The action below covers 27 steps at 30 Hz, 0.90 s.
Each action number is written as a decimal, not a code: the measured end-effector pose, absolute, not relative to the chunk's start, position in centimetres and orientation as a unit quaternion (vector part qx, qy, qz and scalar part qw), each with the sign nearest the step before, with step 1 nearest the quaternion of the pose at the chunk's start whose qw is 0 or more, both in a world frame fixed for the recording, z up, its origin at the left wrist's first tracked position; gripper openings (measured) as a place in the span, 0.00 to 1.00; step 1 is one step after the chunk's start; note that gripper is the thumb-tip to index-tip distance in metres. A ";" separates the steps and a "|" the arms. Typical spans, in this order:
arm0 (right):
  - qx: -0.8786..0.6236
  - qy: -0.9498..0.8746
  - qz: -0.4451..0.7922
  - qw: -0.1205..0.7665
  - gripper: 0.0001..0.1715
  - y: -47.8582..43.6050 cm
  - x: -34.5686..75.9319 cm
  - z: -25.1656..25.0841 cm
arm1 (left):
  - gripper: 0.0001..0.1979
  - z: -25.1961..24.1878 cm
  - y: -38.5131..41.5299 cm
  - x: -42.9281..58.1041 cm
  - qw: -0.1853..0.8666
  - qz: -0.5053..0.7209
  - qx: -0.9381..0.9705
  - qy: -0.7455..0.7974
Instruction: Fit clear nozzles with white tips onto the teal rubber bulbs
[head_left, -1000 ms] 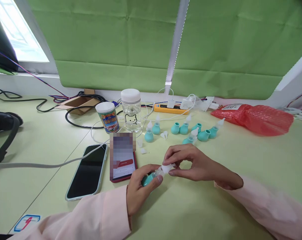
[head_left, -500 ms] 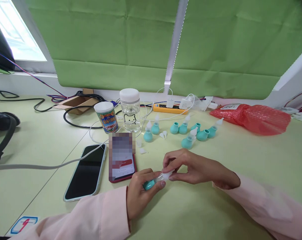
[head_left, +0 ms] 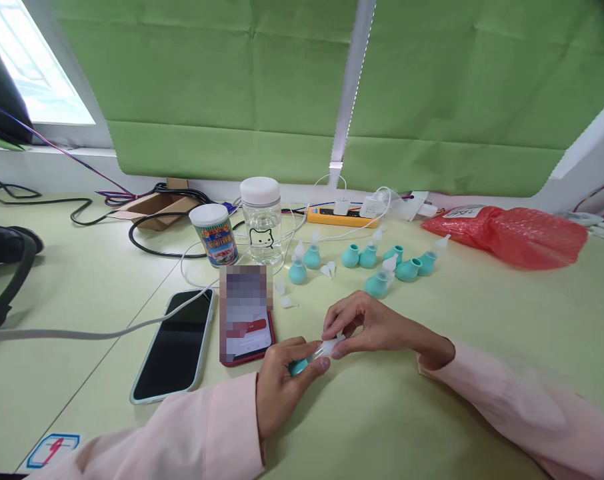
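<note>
A nasal aspirator with a teal bulb (head_left: 298, 367) and a clear tube lies tilted between my hands, just above the table or resting on it; I cannot tell which. My left hand (head_left: 281, 387) is closed around its bulb and tube. At the other end, my right hand (head_left: 375, 325) pinches the white soft tip (head_left: 332, 347), partly hidden by the fingers. Beyond the hands stand similar aspirators, one (head_left: 297, 267) with its white tip on. Several bare teal bulbs, such as one (head_left: 351, 256), show open necks. Loose white tips (head_left: 328, 269) lie among them.
Left of my hands lie a red-cased phone (head_left: 249, 337) and a black-screened phone (head_left: 175, 350). Behind are a printed canister (head_left: 217, 240), a clear bottle (head_left: 262, 220), a cardboard box (head_left: 157, 210), cables and an orange power strip (head_left: 327, 215). A red plastic bag (head_left: 512, 237) lies right.
My right hand has moved slightly left and up, its fingers still at the white tip. My left hand keeps its hold. The whole view has shifted slightly.
</note>
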State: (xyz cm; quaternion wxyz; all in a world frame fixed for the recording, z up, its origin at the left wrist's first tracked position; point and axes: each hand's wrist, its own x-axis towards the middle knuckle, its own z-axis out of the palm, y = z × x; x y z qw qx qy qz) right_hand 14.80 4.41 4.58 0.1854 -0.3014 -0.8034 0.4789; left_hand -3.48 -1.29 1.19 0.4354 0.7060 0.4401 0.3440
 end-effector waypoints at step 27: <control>-0.553 -0.749 0.019 0.364 0.08 8.6 18.0 8.2 | 0.13 1.1 -0.7 -3.3 0.619 0.414 0.529 0.408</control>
